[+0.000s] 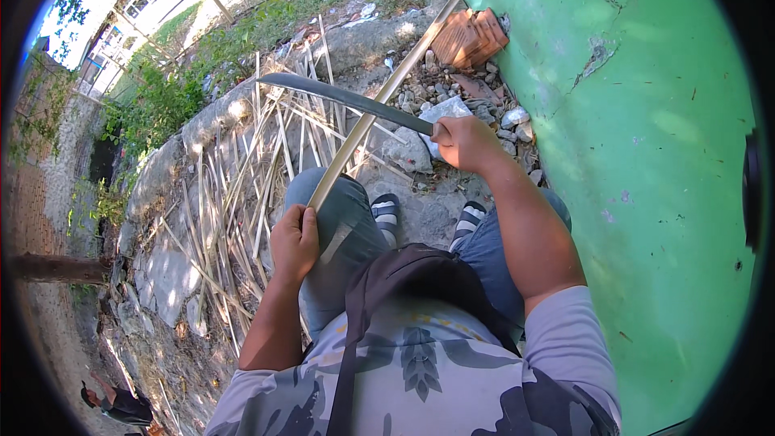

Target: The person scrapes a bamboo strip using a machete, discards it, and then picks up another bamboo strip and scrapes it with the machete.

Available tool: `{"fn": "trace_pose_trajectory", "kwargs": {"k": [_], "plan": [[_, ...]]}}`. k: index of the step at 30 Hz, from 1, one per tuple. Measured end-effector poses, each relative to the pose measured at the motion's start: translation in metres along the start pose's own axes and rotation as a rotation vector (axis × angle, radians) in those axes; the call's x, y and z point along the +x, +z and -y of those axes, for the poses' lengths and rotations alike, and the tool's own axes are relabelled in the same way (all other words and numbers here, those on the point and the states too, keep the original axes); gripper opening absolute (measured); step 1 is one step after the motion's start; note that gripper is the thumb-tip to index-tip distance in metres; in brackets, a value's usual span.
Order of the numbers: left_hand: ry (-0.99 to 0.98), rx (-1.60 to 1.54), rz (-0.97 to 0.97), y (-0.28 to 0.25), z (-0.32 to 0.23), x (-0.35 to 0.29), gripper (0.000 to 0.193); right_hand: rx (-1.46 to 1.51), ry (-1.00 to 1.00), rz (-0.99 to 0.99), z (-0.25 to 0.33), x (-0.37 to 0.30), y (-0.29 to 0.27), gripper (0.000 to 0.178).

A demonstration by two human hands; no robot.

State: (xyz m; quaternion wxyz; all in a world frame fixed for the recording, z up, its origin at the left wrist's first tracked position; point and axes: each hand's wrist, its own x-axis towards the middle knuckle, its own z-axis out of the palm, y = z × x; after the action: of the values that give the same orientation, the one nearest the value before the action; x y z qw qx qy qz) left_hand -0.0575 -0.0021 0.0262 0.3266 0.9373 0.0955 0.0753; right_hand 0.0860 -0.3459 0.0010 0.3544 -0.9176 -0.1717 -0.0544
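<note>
In my left hand (295, 244) is the near end of a long pale bamboo strip (353, 142), closed between fingers and thumb. The strip slants up and away to the right, past the top of the view. My right hand (468, 144) is wrapped round the handle of a machete (347, 98), most of the handle hidden in the fist. Its long dark blade points left and crosses over the strip, a good way above my left hand. Whether blade and strip touch, I cannot tell. Below the strip is my left knee in blue jeans (343, 222).
Many split strips (234, 194) lie piled on the ground at left. A green wall (638, 194) rises close on my right. Stacked clay tiles (470, 37) and rubble (416, 149) sit ahead, beyond my sandalled feet. A person in dark clothing (125, 406) is at the far lower left.
</note>
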Motion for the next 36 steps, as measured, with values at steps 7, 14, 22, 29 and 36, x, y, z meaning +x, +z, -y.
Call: {"fn": "trace_pose_trajectory", "kwargs": {"k": [7,14,22,29,36], "plan": [[0.019,0.006,-0.002,0.000,-0.001,0.001,0.025,-0.085,-0.005,0.010,0.003,-0.001,-0.001,0.016],[0.030,-0.004,-0.011,0.000,0.000,0.000,0.025,-0.128,0.040,0.028,0.006,-0.001,-0.003,0.019],[0.036,0.033,-0.011,-0.001,-0.002,0.000,0.025,-0.117,-0.040,0.000,0.005,-0.003,-0.005,0.017],[0.031,0.026,-0.018,-0.002,-0.005,0.000,0.025,-0.072,-0.056,-0.011,0.003,-0.001,-0.002,0.014],[0.027,0.007,-0.011,0.001,-0.001,0.001,0.026,-0.053,-0.019,-0.009,0.010,-0.002,-0.002,0.015]]}}
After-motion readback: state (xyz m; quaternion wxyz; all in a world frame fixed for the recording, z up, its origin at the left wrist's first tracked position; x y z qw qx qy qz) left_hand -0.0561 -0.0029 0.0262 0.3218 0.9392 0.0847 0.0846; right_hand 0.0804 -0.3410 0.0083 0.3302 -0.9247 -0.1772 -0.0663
